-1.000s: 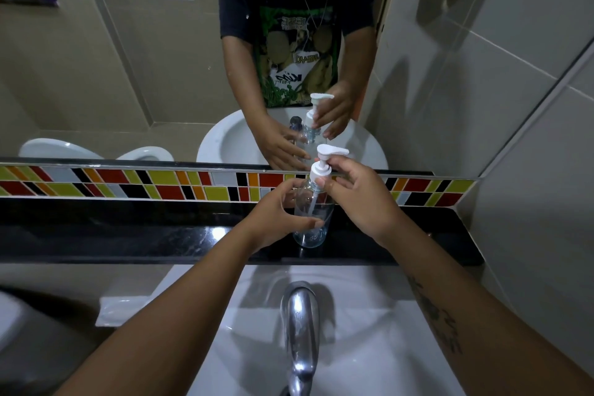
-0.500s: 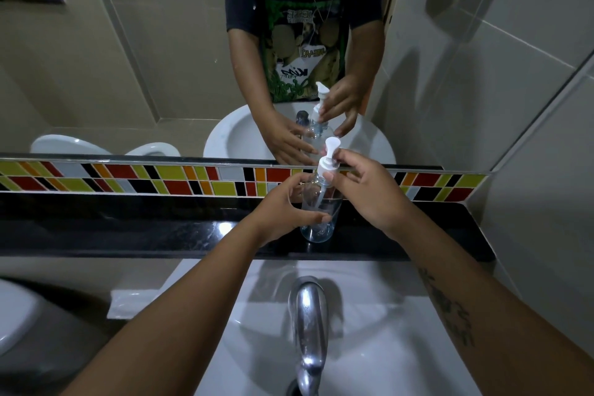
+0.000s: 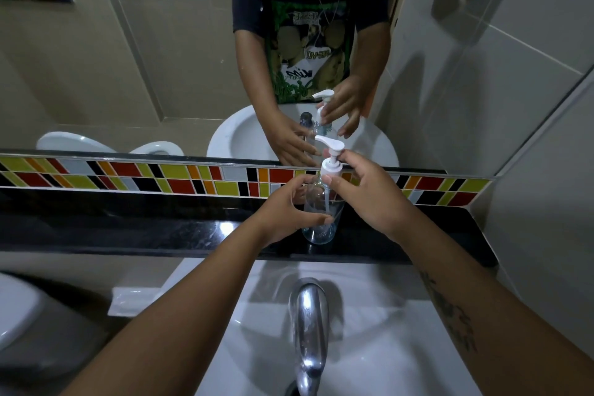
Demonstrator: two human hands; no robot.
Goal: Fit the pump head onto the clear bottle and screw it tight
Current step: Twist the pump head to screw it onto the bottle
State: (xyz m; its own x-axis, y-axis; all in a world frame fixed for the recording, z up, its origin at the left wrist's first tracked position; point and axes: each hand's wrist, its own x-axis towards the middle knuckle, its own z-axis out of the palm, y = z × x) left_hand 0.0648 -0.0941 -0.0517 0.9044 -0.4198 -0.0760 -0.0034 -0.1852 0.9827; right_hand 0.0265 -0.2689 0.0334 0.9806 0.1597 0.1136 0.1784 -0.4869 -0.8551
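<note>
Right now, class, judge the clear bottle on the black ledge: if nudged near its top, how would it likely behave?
The clear bottle looks empty, so it is probably light. It stands tall with the white pump head on top, so it may tip easily. The left hand gripping its body likely steadies it.

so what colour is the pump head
White plastic pump head, clearest in the head view, directly rather than in the mirror.
</note>
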